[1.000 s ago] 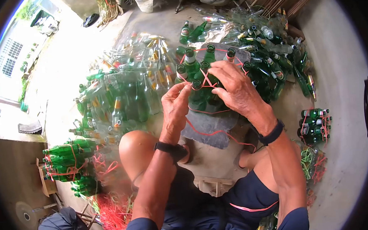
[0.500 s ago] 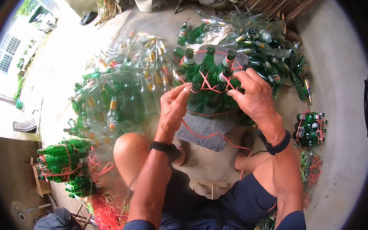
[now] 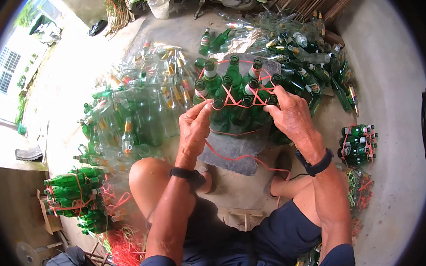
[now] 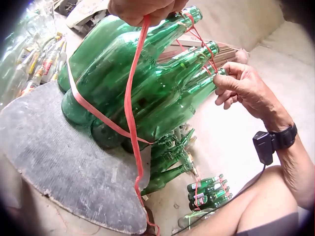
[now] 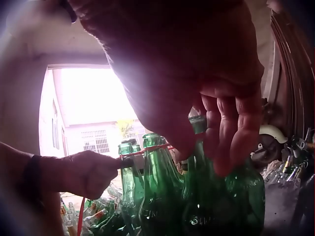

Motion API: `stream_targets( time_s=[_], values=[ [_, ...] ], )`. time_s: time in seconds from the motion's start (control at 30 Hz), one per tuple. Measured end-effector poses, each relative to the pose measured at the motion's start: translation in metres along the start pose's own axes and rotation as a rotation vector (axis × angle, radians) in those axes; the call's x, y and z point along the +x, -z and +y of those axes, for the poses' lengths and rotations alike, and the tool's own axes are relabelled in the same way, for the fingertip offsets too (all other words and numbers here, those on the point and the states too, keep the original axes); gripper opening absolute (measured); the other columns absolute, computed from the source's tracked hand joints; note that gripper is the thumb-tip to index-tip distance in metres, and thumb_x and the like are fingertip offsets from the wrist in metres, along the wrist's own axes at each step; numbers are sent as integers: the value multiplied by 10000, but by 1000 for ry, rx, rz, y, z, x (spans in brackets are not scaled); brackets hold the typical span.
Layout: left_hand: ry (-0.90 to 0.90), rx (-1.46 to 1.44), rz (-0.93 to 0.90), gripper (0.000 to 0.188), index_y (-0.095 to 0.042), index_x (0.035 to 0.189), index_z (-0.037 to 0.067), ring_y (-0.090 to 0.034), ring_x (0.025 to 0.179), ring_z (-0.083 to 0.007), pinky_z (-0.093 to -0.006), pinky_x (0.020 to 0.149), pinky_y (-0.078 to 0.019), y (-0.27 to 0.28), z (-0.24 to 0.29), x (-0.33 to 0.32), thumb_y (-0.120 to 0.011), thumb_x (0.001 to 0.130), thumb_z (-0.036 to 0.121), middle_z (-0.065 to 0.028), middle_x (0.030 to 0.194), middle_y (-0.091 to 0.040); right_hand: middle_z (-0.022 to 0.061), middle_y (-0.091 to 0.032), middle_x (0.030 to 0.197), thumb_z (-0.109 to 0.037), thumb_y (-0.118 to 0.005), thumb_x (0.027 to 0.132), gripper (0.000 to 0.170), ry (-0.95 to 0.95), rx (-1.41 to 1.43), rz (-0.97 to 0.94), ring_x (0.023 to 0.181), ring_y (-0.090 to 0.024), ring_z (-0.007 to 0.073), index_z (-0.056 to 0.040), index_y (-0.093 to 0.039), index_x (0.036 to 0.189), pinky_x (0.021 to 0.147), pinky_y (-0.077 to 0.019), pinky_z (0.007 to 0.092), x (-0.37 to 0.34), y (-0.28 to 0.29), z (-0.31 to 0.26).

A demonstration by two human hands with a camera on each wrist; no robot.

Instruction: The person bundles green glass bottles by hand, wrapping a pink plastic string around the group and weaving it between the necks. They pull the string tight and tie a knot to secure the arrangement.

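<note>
A cluster of upright green glass bottles [image 3: 239,119] stands on a dark grey slab [image 4: 64,147]. Red plastic strap [image 4: 129,93] crisscrosses between the bottle necks, and another band circles the bottles lower down. At the near left neck, my left hand [image 3: 193,127] pinches the strap between thumb and forefinger; a loose length hangs from it and trails across the slab. My right hand [image 3: 293,113] is at the near right neck, its thumb and forefinger gripping the strap against the bottle mouth. In the right wrist view its palm hides part of the necks.
Clear and green bottles [image 3: 158,107] crowd the floor at left, and a loose heap of bottles [image 3: 310,55] lies at back right. Strapped bundles [image 3: 74,193] sit at far left, with another bundle [image 3: 358,142] by the right wall. Tangled red strap [image 3: 125,248] lies lower left.
My right hand has moved right and nearer, from over the middle necks to the near right one, leaving more strap crossings visible. The left hand keeps its pinch at the near left neck.
</note>
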State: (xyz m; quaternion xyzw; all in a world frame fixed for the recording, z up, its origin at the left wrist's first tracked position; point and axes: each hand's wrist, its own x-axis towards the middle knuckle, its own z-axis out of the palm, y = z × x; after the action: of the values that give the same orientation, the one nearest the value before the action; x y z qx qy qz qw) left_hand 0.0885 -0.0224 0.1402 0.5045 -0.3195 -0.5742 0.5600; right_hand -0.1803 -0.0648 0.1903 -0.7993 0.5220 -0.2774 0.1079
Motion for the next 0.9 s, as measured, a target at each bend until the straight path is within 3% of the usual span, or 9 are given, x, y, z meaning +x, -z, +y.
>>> stream_targets(
  time_s=[0.23,0.33,0.37,0.4,0.47,0.5,0.57,0.6,0.9],
  values=[
    [1,0,37,305,-716,1287,7,-316,493,9,-217,437,-221,-28,-18,-27,-689,1051,199,120,634,-432,227,-691,929,-81,-775,843,289,79,-74,13,891,-678,462,-9,-571,1035,735,-542,542,18,7,26],
    [-33,41,53,286,-752,1265,-3,-459,646,13,-186,544,-345,-52,-33,-43,-705,1043,172,90,799,-616,224,-686,959,-37,-747,838,275,113,-81,31,933,-673,452,-17,-574,1051,764,-543,541,31,10,43],
    [-93,44,58,284,-748,1265,-21,-550,795,-10,-184,675,-451,-60,-41,-45,-701,1046,154,52,937,-691,223,-684,971,-24,-739,840,274,152,-85,45,936,-670,455,-18,-576,1060,768,-543,541,35,11,47],
    [-70,106,60,287,-739,1280,-23,-578,922,-32,-193,808,-488,-68,-38,-50,-695,1048,141,26,1059,-711,222,-683,983,-12,-731,842,274,190,-90,59,939,-667,459,-19,-579,1069,772,-543,542,39,11,50],
    [-92,-27,70,294,-727,1305,-17,-586,934,-32,-196,822,-494,-83,-51,-53,-685,1050,124,30,1081,-709,222,-675,988,9,-714,844,288,191,-70,60,947,-663,459,-28,-587,1099,779,-545,535,48,8,59],
    [-87,-27,70,294,-727,1305,-17,-586,934,-32,-196,822,-494,-89,-55,-55,-685,1050,124,30,1081,-709,222,-671,981,10,-710,844,294,219,-63,52,943,-664,459,-30,-589,1109,777,-545,533,52,7,63],
    [-130,-51,76,329,-709,1361,39,-409,648,22,-182,534,-295,-99,-60,-57,-676,1058,163,111,889,-603,220,-660,960,19,-697,848,316,276,-37,75,924,-667,456,-42,-597,1142,773,-548,525,58,5,68],
    [-128,-51,76,329,-709,1361,39,-409,648,22,-182,534,-295,-104,-62,-57,-676,1058,163,111,889,-603,220,-660,960,19,-697,848,316,274,-37,74,924,-667,456,-42,-597,1142,773,-548,525,62,3,67],
    [-245,-18,134,343,-685,1383,8,-615,1076,-67,-237,959,-494,-121,-71,-58,-667,1056,109,-19,1201,-727,238,-688,1106,51,-665,855,412,270,7,16,1021,-672,458,13,-629,1264,863,-560,492,81,-11,68]
  ],
)
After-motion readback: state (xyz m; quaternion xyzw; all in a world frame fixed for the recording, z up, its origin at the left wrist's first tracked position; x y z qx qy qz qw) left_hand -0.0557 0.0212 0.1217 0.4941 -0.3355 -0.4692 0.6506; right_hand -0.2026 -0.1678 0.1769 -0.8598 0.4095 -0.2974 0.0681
